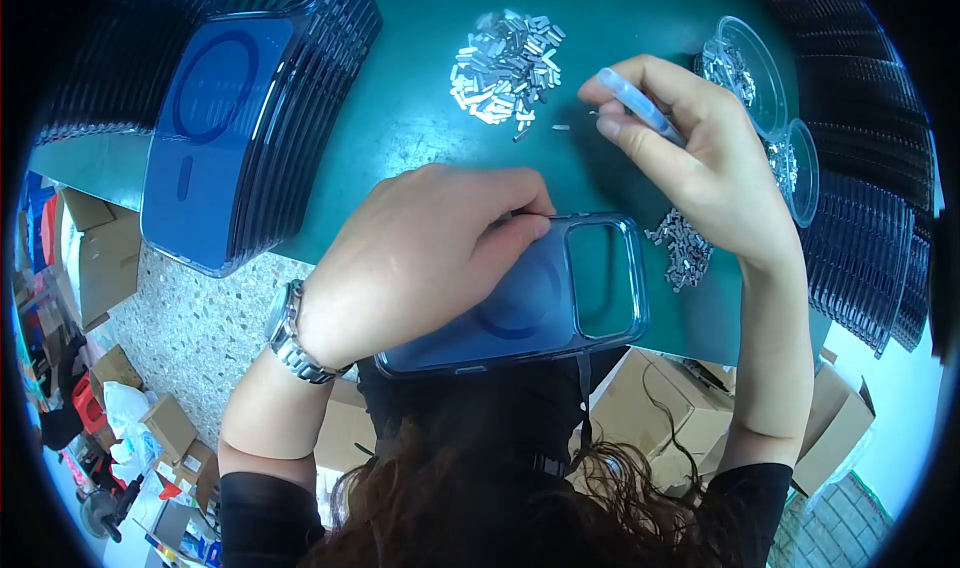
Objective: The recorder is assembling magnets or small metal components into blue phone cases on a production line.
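My left hand (pixel 425 253) is closed on a translucent blue phone case (pixel 525 293), thumb and fingers pinching its upper long edge. The case lies tilted near the table's front edge, its large camera opening toward the right and a ring mark partly under my hand. Raised to the right, my right hand (pixel 700 133) grips a pen-like tool (pixel 640 106) with a pale, translucent blue handle. Its working tip is hard to make out. Left of that hand is a heap of small silver metal pieces (pixel 508 68), with one loose piece (pixel 560 128) beside it.
A tall stack of blue phone cases (pixel 225 118) stands at the left. Darker stacked cases (pixel 860 248) line the right. Two clear round dishes (pixel 775 98) hold small parts, and a smaller pile of parts (pixel 685 253) lies nearby. Cardboard boxes (pixel 650 398) sit below the green table (pixel 410 118).
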{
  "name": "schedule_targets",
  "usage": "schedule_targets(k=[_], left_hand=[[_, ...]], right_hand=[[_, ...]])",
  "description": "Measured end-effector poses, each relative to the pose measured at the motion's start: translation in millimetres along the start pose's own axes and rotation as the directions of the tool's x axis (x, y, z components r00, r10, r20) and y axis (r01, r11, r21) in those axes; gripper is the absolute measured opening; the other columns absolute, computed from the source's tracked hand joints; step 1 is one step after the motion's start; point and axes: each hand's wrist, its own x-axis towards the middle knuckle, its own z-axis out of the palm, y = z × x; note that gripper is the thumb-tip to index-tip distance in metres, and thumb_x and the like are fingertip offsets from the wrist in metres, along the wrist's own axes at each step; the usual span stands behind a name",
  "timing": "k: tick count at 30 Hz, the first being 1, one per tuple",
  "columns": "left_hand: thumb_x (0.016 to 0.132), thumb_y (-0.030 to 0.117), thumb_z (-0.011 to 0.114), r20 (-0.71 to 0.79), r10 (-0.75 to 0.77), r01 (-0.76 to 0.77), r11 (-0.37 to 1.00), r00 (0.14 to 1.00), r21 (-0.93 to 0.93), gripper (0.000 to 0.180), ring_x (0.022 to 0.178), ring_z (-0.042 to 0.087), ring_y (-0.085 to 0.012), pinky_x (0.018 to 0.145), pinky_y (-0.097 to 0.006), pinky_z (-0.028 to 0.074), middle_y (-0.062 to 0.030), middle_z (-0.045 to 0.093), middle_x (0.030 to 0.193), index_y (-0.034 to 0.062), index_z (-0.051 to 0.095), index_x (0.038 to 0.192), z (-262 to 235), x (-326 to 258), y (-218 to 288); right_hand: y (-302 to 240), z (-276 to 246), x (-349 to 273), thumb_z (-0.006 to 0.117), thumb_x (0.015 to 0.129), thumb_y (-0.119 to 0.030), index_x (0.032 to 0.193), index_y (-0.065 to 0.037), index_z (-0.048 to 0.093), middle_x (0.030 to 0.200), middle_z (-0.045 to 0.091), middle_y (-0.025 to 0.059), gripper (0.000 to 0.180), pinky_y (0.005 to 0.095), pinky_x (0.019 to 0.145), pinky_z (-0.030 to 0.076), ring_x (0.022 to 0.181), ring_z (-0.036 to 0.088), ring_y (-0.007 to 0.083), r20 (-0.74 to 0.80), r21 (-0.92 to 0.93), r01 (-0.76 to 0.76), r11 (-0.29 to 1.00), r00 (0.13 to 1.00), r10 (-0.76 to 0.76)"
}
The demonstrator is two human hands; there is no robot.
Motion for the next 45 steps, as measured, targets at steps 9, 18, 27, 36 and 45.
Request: schedule_targets(k=[9,18,27,36,45], left_hand=[[0.099,0.014,0.068,0.003,-0.033,0.034,0.999,0.999,-0.036,0.016,0.068,0.060,-0.0158,0.065,-0.031,0.049,-0.0109,0.067,0.077,-0.0010,0.070,0.103,-2.9,2.8,-1.1],[0.097,0.009,0.070,0.017,-0.084,0.084,0.995,0.996,-0.052,0.011,0.073,0.057,-0.0081,0.065,-0.029,0.047,-0.0057,0.067,0.079,-0.0023,0.067,0.098,-1.1,4.0,-0.6],[0.098,0.018,0.071,-0.111,-0.047,0.066,0.983,0.993,0.173,0.021,0.058,0.056,-0.0282,0.057,-0.037,0.045,-0.0168,0.061,0.070,-0.0001,0.064,0.090,13.7,2.6,11.5],[0.096,0.016,0.074,-0.152,0.012,0.034,0.956,0.988,0.292,0.021,0.057,0.055,-0.0289,0.055,-0.037,0.043,-0.0161,0.060,0.069,0.0006,0.063,0.088,19.1,2.8,12.9],[0.096,0.012,0.072,-0.116,-0.002,0.036,0.957,0.993,0.286,0.015,0.058,0.057,-0.0242,0.056,-0.035,0.043,-0.0147,0.063,0.071,0.0007,0.065,0.091,17.9,3.9,14.9]], right_hand=[[-7.8,12.7,-19.6,0.072,0.088,-0.001,0.095,0.001,0.069,0.093,0.069,0.0067,0.007,0.0303,0.075,0.050,0.085,0.064,0.0178,0.054,-0.071,0.207,0.976,0.978,-0.204],[-15.6,30.1,-32.6,0.069,0.079,0.002,0.095,0.000,0.066,0.090,0.063,0.0134,0.016,0.0442,0.074,0.050,0.086,0.061,0.0347,0.054,-0.302,0.269,0.915,0.963,-0.265],[-7.1,23.7,-36.8,0.067,0.085,0.000,0.101,0.000,0.066,0.095,0.064,0.0162,0.015,0.0471,0.078,0.051,0.093,0.063,0.0390,0.093,-0.244,0.206,0.948,0.978,-0.189],[-8.4,13.1,-52.9,0.074,0.088,-0.007,0.116,0.003,0.072,0.098,0.064,0.0091,0.031,0.0410,0.073,0.052,0.087,0.062,0.0302,0.060,-0.423,0.269,0.865,0.961,-0.270],[15.1,25.1,-46.8,0.074,0.080,-0.003,0.102,-0.004,0.074,0.091,0.065,0.0071,0.022,0.0404,0.072,0.051,0.085,0.060,0.0288,-0.037,-0.301,0.337,0.892,0.931,-0.364]])
